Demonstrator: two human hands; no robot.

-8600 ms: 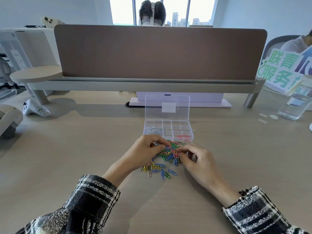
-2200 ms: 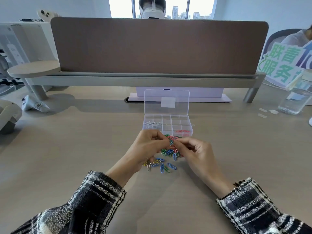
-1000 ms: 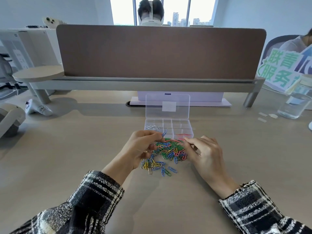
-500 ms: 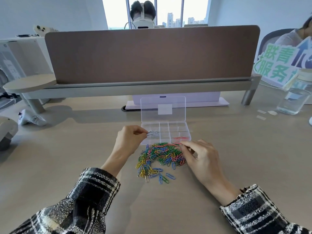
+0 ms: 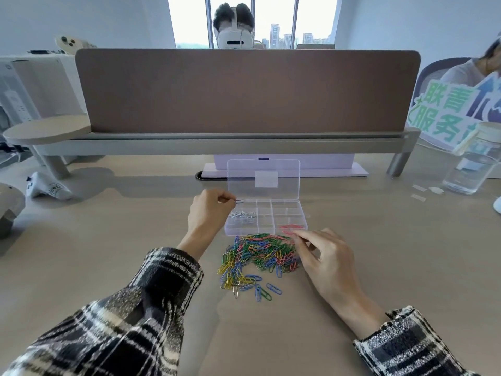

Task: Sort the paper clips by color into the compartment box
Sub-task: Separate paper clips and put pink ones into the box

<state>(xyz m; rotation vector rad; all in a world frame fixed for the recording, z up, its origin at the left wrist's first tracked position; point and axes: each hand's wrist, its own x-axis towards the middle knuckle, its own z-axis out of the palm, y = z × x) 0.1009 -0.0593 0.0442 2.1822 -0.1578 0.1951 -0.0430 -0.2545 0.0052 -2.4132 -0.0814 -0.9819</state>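
L grip [image 5: 210, 210] pinches a silver paper clip [image 5: 240, 201] between thumb & forefinger, just above the far-left corner of the compartment box [image 5: 294, 211], whose lid [image 5: 264, 169] stands open at the far side. To drop it well, I'd judge: bring it a bit nearer, over the silver clips [image 5: 242, 214] lying in the left side of the box, go low & let go w/ the clip flat so it doesn't hop into a neighbour cell. The clip's long axis runs approx left-right, free end pointing right. R grip [image 5: 325, 256] sits w/ bent fingers at the right edge of the mixed pile [image 5: 257, 253] on the worktop [image 5: 108, 240]; can't tell if it holds a clip. Red clips [image 5: 291, 227] sit in the near-right cell
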